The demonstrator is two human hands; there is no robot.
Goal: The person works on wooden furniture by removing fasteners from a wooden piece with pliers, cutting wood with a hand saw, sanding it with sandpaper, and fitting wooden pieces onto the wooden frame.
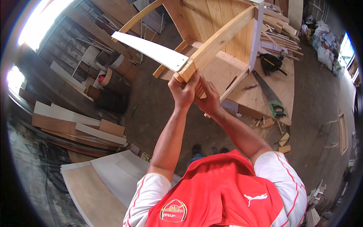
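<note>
A wooden frame with curved side rails and a plank-lined back stands in front of me. A white strip of board spans its near end, with small dark screw heads or holes by the corner. My left hand is closed on the frame's near corner, below the rough end of the wood, its thumb pointing up. Close beside it, my right hand grips the same corner from the right, fingers along the wood. The undersides of both grips are hidden.
A green-handled handsaw and a black tool lie on a plywood sheet at right. Offcuts litter the floor. Boards are stacked at left, with barrels behind. Bagged material sits at far right.
</note>
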